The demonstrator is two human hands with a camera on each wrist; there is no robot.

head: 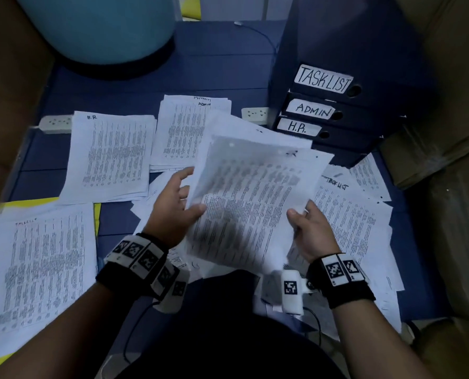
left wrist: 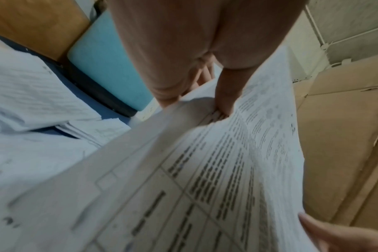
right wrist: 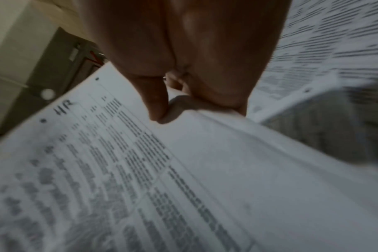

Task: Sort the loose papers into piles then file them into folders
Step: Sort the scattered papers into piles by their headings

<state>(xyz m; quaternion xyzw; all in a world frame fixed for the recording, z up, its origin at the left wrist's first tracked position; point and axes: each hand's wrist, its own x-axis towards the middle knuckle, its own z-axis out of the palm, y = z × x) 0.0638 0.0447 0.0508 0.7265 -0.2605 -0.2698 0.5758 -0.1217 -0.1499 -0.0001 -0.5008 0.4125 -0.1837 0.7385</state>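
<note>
Blue floor [head: 222, 64] carries everything. Three dark blue folders [head: 334, 116] stacked at 1 o'clock, spines labelled TASKLIST, ADMIN, H.R. Sorted paper piles: H.R. pile [head: 109, 157] at 10 o'clock, ADMIN pile [head: 184, 127] at 12 o'clock, task list pile [head: 39, 269] at 8 o'clock. Loose papers [head: 356, 222] spread at 3 o'clock. Centre, raised: held sheets [head: 249, 203], blurred. Right hand [head: 311, 231] pinches their right edge, thumb on top. Left hand [head: 173, 203] pinches left edge, thumb on top, fingers behind.
</note>
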